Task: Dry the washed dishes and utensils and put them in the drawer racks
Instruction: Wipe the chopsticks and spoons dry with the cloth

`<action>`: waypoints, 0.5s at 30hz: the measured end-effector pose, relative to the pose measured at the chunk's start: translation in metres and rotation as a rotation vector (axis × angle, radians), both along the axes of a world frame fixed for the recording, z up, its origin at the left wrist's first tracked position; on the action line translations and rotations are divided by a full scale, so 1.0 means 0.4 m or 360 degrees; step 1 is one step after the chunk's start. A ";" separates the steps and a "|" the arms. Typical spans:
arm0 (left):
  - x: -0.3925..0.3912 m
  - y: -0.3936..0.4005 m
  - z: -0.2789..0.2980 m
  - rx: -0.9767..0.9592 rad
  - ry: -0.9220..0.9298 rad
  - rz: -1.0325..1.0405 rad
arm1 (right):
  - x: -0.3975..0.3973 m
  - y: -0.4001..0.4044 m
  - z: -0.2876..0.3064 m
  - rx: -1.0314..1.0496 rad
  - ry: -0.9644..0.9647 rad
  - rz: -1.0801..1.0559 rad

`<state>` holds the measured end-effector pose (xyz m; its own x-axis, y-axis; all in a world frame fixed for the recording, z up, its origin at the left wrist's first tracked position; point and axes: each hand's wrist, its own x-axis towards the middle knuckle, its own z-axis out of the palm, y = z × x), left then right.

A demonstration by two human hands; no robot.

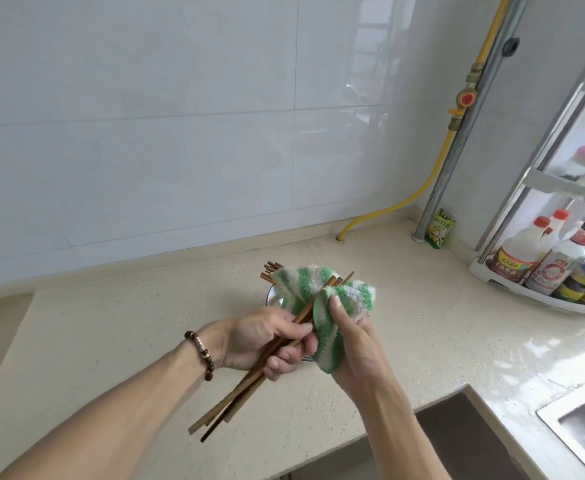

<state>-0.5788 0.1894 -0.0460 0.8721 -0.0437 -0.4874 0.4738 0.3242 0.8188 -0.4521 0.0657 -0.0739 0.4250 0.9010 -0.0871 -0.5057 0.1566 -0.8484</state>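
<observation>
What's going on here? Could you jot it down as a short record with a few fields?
Place: kitchen counter by a tiled wall
Left hand: grips a bundle of wooden chopsticks
Right hand: holds a green-and-white cloth wrapped round the chopsticks' upper part
Under the hands: a bowl, mostly hidden
Far right: bottles on a white rack
Lower right: sink edge, wet counter beside it
Stage: drying; drawer racks not in view
</observation>
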 end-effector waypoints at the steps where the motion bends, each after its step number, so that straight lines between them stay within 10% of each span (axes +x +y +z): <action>1: -0.016 -0.005 0.007 0.0017 0.0010 0.0020 | -0.013 0.006 0.007 -0.0019 0.0018 -0.0006; 11: -0.228 -0.025 0.015 0.1010 0.0006 0.0578 | -0.062 0.088 0.086 -0.0069 0.0163 -0.0534; 15: -0.228 -0.038 0.048 0.0909 -0.0090 0.0836 | -0.157 0.100 0.095 -0.0061 0.0273 -0.0230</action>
